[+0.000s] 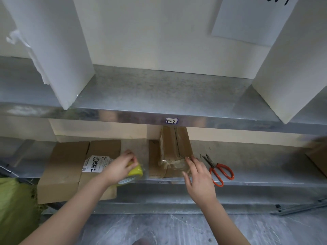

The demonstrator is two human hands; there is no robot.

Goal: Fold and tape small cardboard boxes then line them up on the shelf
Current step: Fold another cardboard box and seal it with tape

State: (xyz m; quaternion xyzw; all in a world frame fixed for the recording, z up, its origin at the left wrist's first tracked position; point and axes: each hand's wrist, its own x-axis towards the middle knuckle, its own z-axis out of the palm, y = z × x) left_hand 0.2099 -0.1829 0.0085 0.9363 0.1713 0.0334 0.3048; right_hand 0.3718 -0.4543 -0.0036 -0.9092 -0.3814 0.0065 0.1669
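Observation:
A small brown cardboard box stands on the lower metal shelf, with clear tape over its near end. My right hand lies against the box's near right corner with fingers straight, pressing the tape. My left hand grips a yellow tape roll to the left of the box. A stretch of clear tape seems to run from the roll toward the box. Flattened cardboard with a white printed label lies at the left of the shelf.
Red-handled scissors lie on the shelf right of the box. The upper shelf carries white foam dividers and a label reading 1-2. Another cardboard piece shows at the far right. A green cloth sits lower left.

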